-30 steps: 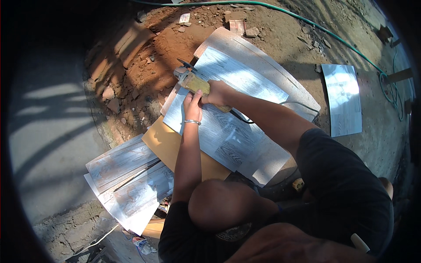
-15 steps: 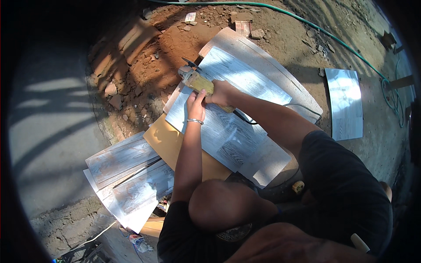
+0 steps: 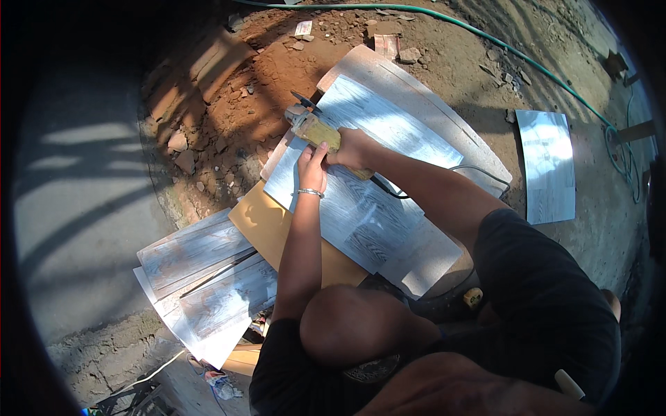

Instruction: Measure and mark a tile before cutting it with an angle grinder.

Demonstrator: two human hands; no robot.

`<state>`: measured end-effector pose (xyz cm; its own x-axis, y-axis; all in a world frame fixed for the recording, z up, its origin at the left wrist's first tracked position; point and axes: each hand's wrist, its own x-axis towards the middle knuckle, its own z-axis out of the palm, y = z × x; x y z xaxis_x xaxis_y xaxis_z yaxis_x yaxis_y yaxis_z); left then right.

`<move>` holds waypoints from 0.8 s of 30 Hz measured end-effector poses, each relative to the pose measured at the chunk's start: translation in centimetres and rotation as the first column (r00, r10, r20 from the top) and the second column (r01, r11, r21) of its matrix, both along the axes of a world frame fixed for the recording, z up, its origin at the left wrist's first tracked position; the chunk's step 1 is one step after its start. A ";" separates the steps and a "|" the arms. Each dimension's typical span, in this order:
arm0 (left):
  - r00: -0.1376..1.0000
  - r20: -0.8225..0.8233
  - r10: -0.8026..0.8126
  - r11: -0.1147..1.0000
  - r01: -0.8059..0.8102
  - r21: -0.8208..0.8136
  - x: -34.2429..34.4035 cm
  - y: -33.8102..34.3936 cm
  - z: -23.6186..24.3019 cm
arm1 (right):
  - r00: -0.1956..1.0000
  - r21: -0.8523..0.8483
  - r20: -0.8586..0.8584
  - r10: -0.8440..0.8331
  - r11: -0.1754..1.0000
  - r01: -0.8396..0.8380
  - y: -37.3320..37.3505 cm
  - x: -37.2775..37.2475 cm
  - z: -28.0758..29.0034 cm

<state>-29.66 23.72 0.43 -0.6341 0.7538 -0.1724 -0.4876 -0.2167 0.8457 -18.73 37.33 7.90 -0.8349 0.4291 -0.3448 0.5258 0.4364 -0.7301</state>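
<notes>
A yellow angle grinder [image 3: 313,127] with a dark disc at its tip sits at the far left corner of a long grey wood-grain tile [image 3: 388,173]. My right hand [image 3: 355,148] is wrapped around the grinder's body. My left hand [image 3: 311,161] rests against the grinder just below it, a metal bracelet on that wrist. The tool's black cord [image 3: 423,184] trails back across the tile toward my right arm. The tile lies on another similar tile and a tan board [image 3: 267,225].
Several cut grey tile pieces [image 3: 201,277] are stacked at the lower left beside a concrete slab. Reddish dirt with stones lies beyond the grinder. Another tile [image 3: 548,166] lies on the ground at right. A green hose [image 3: 485,38] curves across the top.
The view has shifted slightly; both hands stay on the grinder at the tile's corner, with no clear movement of the tool.
</notes>
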 end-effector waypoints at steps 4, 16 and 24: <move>0.999 -0.043 -0.016 0.999 0.015 -0.034 0.1 0.0 0.0 | 1.000 0.002 0.011 -0.001 1.000 0.001 0.0 0.0 0.1; 0.999 -0.041 -0.010 0.999 0.008 -0.047 -0.1 0.1 -0.3 | 1.000 -0.001 0.020 -0.012 1.000 0.012 0.1 -0.1 0.0; 0.999 -0.034 0.013 0.999 -0.014 -0.035 0.2 0.1 -0.3 | 1.000 -0.013 0.010 -0.022 1.000 0.022 0.1 -0.2 -0.1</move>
